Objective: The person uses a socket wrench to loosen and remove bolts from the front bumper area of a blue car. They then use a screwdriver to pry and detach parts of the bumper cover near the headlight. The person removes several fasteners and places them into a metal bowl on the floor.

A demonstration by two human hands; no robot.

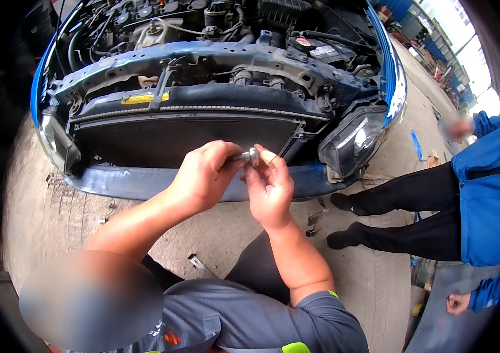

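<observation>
A small shiny metal piece with a round, wider end (254, 156) is held between my two hands, in front of the car's radiator (173, 141). My left hand (206, 173) pinches its narrower part between thumb and fingers. Thumb and fingertips of my right hand (270, 191) close on the round end. Whether it is a bolt or a socket I cannot tell, as my fingers cover part of it. Just beyond and below my hands runs the blue lower crossbar (126, 179) of the car's front.
A headlight (353, 141) sits right of my hands, another (59, 141) far left. The engine bay (203, 23) lies open beyond the upper crossbar (220, 53). A metal strip (200, 265) is on the floor. At right stands a person in a blue jacket (485, 188).
</observation>
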